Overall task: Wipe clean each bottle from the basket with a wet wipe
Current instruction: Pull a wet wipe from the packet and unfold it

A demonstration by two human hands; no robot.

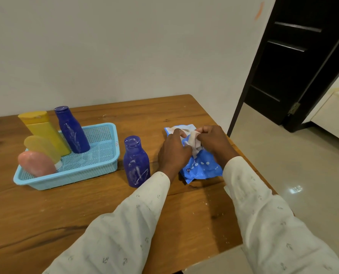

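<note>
A light blue basket at the table's left holds a tall yellow bottle, a dark blue bottle, a yellow tube and a pink tube. Another dark blue bottle, smeared with white marks, stands upright on the table just right of the basket. A blue wet wipe pack lies further right. My left hand presses on the pack. My right hand pinches a white wipe coming out of the pack's opening.
The wooden table ends close to the right of the pack, with a tiled floor beyond. A dark door stands open at the upper right. A plain wall runs behind the table.
</note>
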